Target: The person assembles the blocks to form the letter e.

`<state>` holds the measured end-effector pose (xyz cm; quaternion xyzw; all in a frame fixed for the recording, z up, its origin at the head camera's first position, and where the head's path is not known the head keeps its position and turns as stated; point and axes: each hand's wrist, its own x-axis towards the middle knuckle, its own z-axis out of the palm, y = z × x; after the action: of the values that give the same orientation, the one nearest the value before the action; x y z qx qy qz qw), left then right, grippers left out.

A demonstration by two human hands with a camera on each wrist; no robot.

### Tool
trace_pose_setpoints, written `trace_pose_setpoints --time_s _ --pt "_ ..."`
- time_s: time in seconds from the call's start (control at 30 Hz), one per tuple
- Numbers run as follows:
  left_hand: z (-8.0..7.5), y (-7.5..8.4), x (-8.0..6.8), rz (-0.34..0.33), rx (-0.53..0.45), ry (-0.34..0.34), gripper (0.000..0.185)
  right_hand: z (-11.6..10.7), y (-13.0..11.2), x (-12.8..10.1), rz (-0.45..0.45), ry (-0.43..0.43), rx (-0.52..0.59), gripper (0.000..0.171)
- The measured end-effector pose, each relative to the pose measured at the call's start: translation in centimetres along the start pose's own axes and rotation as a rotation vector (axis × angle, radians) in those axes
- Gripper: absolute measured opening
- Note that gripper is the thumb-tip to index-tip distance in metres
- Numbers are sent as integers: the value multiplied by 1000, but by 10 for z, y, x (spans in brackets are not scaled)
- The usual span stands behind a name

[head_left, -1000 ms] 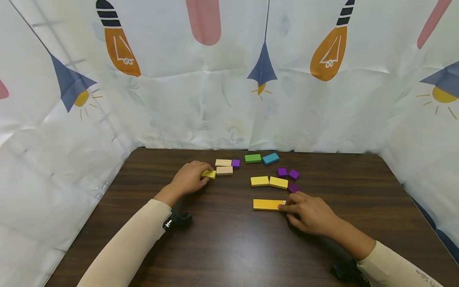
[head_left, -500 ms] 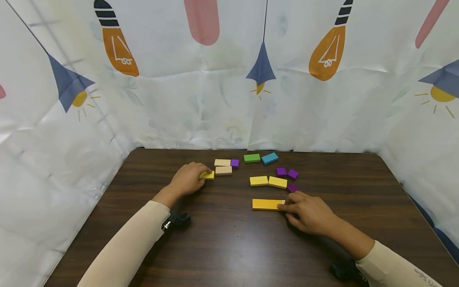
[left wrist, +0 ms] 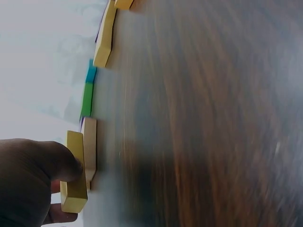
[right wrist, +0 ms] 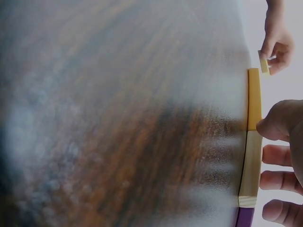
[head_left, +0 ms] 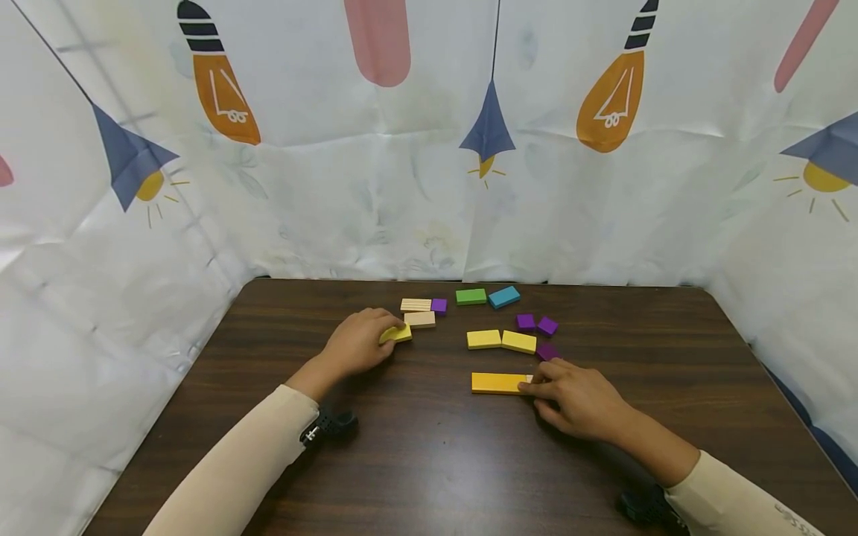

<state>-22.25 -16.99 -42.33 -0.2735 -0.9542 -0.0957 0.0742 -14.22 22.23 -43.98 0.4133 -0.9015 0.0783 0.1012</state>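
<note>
Left grip [head_left: 358, 342]: holds yellow block [head_left: 398, 334] narrowly between thumb and fingers, just beside beige block [head_left: 421, 320], toward the far edge of the tabletop [head_left: 415, 469], left of centre. Right grip [head_left: 582, 400]: touches orange block [head_left: 496, 383], well in from that edge, thumb at its joint with wooden block [right wrist: 250, 168]; cannot tell whether pinched. Beyond, toward the far edge: pair of yellow blocks [head_left: 484, 339]. Near that edge: green block [head_left: 471, 297], blue block [head_left: 504, 298].

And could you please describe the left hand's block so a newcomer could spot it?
On the dark table, look left of centre to two pale wooden blocks. Beside them, the left hand pinches a yellow block, its colour unlike theirs and held, unlike the loose yellow pair.
</note>
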Motion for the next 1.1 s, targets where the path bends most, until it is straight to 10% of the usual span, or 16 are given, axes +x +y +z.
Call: trace_pose_setpoints --time_s 1.1 --pt "24 68 25 113 -31 -42 27 2 0 -1 7 22 22 32"
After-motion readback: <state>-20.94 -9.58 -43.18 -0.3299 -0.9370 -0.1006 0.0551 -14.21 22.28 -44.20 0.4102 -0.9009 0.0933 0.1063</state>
